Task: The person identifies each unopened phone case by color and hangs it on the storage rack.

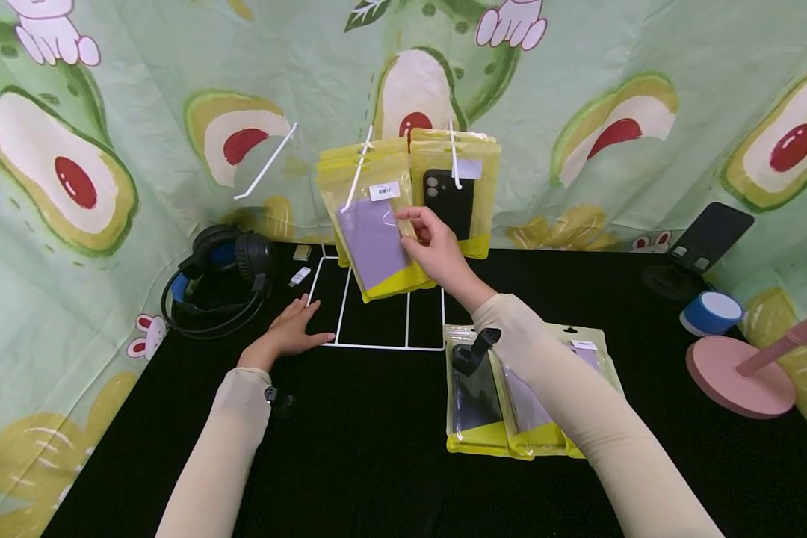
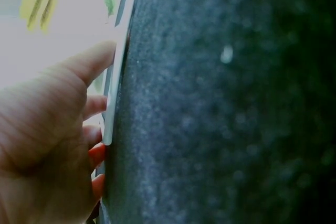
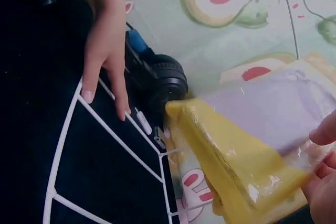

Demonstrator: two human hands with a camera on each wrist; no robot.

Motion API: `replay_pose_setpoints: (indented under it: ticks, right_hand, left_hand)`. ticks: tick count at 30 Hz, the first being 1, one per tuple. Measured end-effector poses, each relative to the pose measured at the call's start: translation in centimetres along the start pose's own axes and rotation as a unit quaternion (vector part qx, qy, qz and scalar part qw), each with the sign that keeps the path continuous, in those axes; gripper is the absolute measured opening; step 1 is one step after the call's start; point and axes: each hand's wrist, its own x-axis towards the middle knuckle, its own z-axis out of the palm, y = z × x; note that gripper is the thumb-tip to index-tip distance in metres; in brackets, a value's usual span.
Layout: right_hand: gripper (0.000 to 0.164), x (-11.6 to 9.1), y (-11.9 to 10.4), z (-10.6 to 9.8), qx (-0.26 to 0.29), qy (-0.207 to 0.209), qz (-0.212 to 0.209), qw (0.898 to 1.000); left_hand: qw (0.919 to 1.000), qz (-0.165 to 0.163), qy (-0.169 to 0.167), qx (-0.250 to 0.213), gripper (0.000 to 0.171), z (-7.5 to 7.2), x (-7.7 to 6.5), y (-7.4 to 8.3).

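Observation:
My right hand (image 1: 441,254) pinches the right edge of a yellow-trimmed clear pouch with a purple phone case (image 1: 374,250). This pouch hangs in front of others on the middle hook (image 1: 358,175) of a white wire rack and tilts. In the right wrist view, thumb and fingers hold the pouch (image 3: 252,182) at its side. My left hand (image 1: 285,335) rests with spread fingers on the left front of the rack's wire base (image 1: 376,347). Another pouch with a black phone case (image 1: 453,213) hangs from the right hook. The left hook (image 1: 266,164) is bare.
Several pouched phone cases (image 1: 477,396) lie on the black table, partly under my right forearm. Headphones (image 1: 222,276) and a USB stick (image 1: 300,276) lie at left. A phone stand (image 1: 709,232), a blue round object (image 1: 710,314) and a pink base (image 1: 740,377) stand at right.

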Motion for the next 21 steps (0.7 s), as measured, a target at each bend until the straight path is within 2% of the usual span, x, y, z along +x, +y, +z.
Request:
replay_pose_setpoints:
  ticks: [6,11,17,21]
  right_hand:
    - [0.032,-1.8,1.2,-0.9,0.027,-0.011,0.002,1.000]
    - [0.035,-4.6,3.2,-2.5,0.048,-0.007,0.037,0.998]
    - [0.039,-9.1,5.7,-6.2,0.094,0.010,0.087,0.992]
    - [0.035,-12.1,6.7,-9.5,0.110,0.041,0.112,0.987]
  left_hand:
    - [1.0000,0.000,0.000,-0.001,0.087,0.0,-0.1,0.1]
    - [1.0000,-0.006,0.000,0.000,0.087,0.2,0.0,0.0]
    - [0.9999,-0.011,-0.002,0.003,0.088,0.2,0.1,0.0]
    - [0.9999,-0.013,-0.001,0.000,0.088,0.2,0.2,0.0]
